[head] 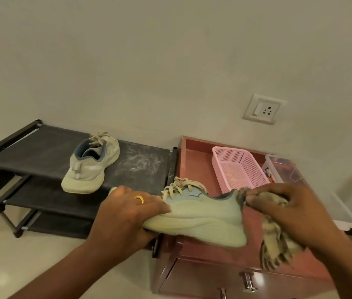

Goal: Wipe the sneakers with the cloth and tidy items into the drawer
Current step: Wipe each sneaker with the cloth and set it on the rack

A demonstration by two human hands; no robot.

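Pale green knit is seen on the sneaker [201, 219] that is held in the air above the front edge of a reddish-brown cabinet [194, 160], its toe pointed left and its heel right, with loose laces on top. The toe end is gripped by the left hand [125, 214], with the thumb laid over the upper and the fingers curled under the sole; a gold ring [139, 199] is worn on one finger. A stained, bunched cloth [278, 240] is pinched by the right hand [289, 210] and pressed against the heel collar, and its frayed end is left hanging below the hand. The hands are kept apart, one at each end of the shoe. A second sneaker [88, 167] is set on the top shelf of a dark shoe rack [41, 147] to the left, heel toward the camera, well apart from the held one; the shelf beside it is marked with pale dusty smears. On the cabinet top a pink mesh basket [252, 169] is placed, and just beside it to the right a clear plastic box [273, 160] whose contents cannot be made out. Below, a drawer front [203, 277] with metal handles [249, 281] is visible. A white switch and socket plate [264, 108] is fixed to the wall above
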